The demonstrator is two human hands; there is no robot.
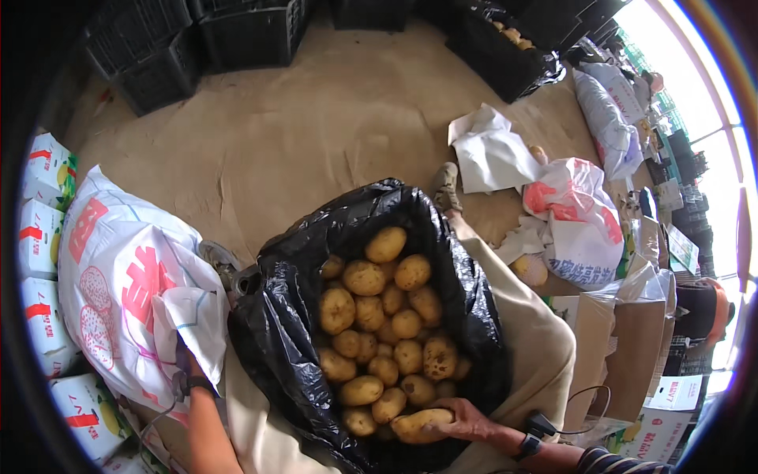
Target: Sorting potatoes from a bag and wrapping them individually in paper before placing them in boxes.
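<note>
Between my legs stands a crate lined with a black plastic bag [268,316], holding several yellow-brown potatoes [369,313]. At the crate's near edge, my right hand [466,420] has its fingers round a large potato [421,426]. To the left, a full white woven sack [118,261] with red print leans beside my leg. My left hand [187,365] reaches into the sack's mouth under its loose flap; the fingers are hidden there.
Green-and-white cartons [38,241] line the left side. Black plastic crates [253,35] stand at the back. Right of me are another woven sack [580,229], white paper [493,150] and an open cardboard box [632,340]. A lined crate with potatoes [505,59] sits far right.
</note>
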